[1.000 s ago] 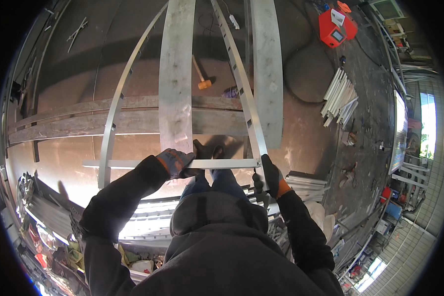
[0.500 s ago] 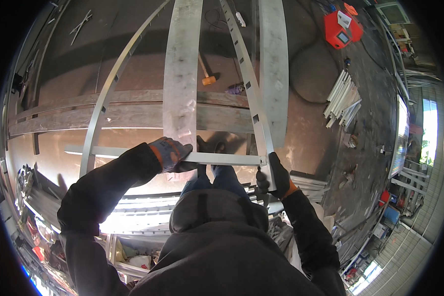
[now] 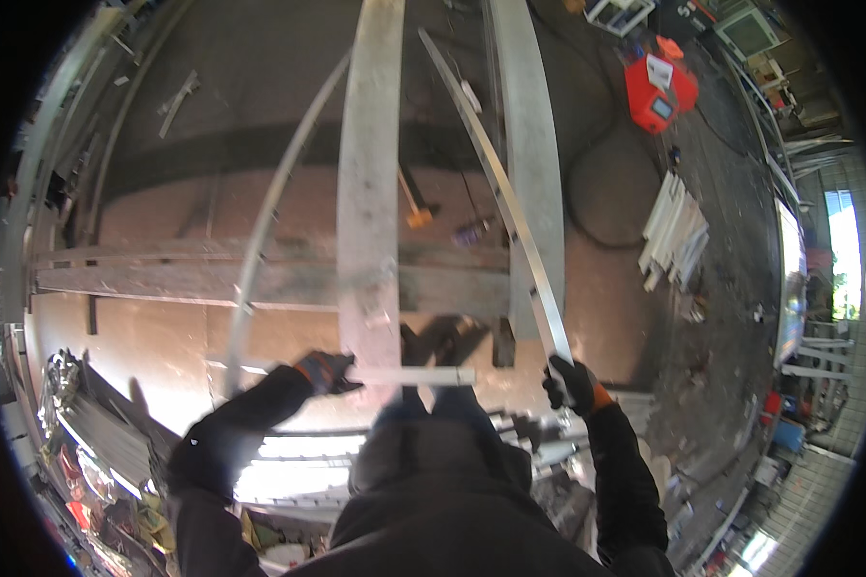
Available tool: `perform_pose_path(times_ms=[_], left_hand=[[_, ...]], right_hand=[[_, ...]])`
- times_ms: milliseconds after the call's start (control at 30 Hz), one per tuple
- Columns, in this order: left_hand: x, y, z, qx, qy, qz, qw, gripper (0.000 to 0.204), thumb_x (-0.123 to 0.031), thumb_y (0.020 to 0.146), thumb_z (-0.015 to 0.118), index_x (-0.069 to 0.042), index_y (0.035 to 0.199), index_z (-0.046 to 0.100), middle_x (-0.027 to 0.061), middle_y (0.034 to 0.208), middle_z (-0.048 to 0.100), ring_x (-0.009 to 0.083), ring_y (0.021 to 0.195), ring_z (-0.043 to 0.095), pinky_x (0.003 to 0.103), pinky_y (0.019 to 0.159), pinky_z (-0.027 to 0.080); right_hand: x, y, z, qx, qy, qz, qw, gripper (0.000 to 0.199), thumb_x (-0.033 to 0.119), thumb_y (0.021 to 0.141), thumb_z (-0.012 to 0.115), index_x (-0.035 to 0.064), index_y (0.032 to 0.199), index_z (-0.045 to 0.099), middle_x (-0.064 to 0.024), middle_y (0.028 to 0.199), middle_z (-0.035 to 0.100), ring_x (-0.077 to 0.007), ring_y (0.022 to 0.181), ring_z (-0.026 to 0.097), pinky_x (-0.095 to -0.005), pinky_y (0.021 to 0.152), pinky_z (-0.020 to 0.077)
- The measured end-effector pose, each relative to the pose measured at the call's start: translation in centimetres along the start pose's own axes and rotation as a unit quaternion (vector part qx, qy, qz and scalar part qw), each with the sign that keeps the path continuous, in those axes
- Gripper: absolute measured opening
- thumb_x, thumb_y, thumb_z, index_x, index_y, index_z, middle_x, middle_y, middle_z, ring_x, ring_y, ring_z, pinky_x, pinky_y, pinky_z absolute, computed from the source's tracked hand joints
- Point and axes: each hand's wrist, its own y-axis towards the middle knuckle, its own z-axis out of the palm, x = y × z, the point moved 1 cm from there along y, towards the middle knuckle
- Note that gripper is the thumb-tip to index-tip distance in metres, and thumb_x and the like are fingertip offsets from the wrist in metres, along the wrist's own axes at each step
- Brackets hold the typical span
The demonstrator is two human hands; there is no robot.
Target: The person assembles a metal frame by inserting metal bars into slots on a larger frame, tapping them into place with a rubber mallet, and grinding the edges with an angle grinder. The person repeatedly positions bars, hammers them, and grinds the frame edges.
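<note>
My left hand (image 3: 325, 372), in a grey and orange glove, is closed round a pale metal crossbar (image 3: 419, 376) that lies crosswise in front of me. My right hand (image 3: 572, 385), gloved in black and orange, grips the near end of a long slotted metal rail (image 3: 518, 223). A gap separates the crossbar's right end from this rail. On the left, a second slotted rail (image 3: 271, 216) runs away from me, its near end by the crossbar's left part. Both rails look curved here. The fingertips of my left hand are blurred.
Two wide metal beams (image 3: 368, 192) run lengthwise under the work. An orange-headed mallet (image 3: 418, 217) lies between them. To the right are a pile of pale metal bars (image 3: 674, 231) and a red casing (image 3: 656, 96) with a dark window. Metal profiles (image 3: 106, 433) lie at near left.
My right hand has moved right with the slotted rail, and the rail has come apart from the crossbar's end. My left hand stays on the crossbar. The whole view has shifted.
</note>
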Motion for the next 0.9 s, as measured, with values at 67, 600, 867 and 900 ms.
perform_pose_path(times_ms=[67,600,867,900], left_hand=[[1.1,1.8,2.0,-0.058,0.024,0.030,0.998,0.038,-0.038,0.100,0.056,-0.004,0.116,0.061,0.0103,0.098,0.067,0.0277,0.090,0.068,0.039,0.082,0.060],[-4.4,11.1,3.4,-0.091,0.166,0.090,0.978,0.063,-0.058,0.089,0.067,-0.006,0.124,0.059,0.0187,0.112,0.068,0.0390,0.107,0.064,0.047,0.090,0.052],[-29.3,20.7,-4.0,-0.032,-0.734,0.174,0.655,0.038,-0.044,0.091,0.072,-0.007,0.097,0.063,0.0078,0.081,0.067,0.0248,0.072,0.068,0.041,0.062,0.058],[-30.9,20.7,-3.9,-0.073,-0.701,0.173,0.688,0.036,-0.041,0.091,0.073,-0.006,0.094,0.062,0.0079,0.078,0.066,0.0242,0.068,0.067,0.040,0.058,0.057]], right_hand=[[0.1,-0.6,-0.2,0.093,-0.006,-0.077,0.993,0.021,0.023,0.093,0.070,0.0064,0.096,0.058,-0.0055,0.071,0.057,-0.0166,0.053,0.054,-0.0326,0.047,0.0446],[-17.0,-9.0,4.1,-0.087,-0.227,-0.149,0.959,0.030,0.026,0.087,0.076,0.0036,0.104,0.067,-0.0065,0.085,0.070,-0.0177,0.079,0.067,-0.0350,0.069,0.0539],[-19.7,-16.9,2.4,-0.076,-0.264,-0.197,0.941,0.036,0.023,0.086,0.075,0.0027,0.112,0.061,-0.0075,0.077,0.067,-0.0150,0.058,0.065,-0.0322,0.048,0.0524],[-19.6,-16.3,1.2,-0.098,-0.296,-0.199,0.929,0.025,0.015,0.086,0.072,0.0029,0.105,0.061,-0.0067,0.074,0.065,-0.0144,0.058,0.065,-0.0316,0.047,0.0514]])
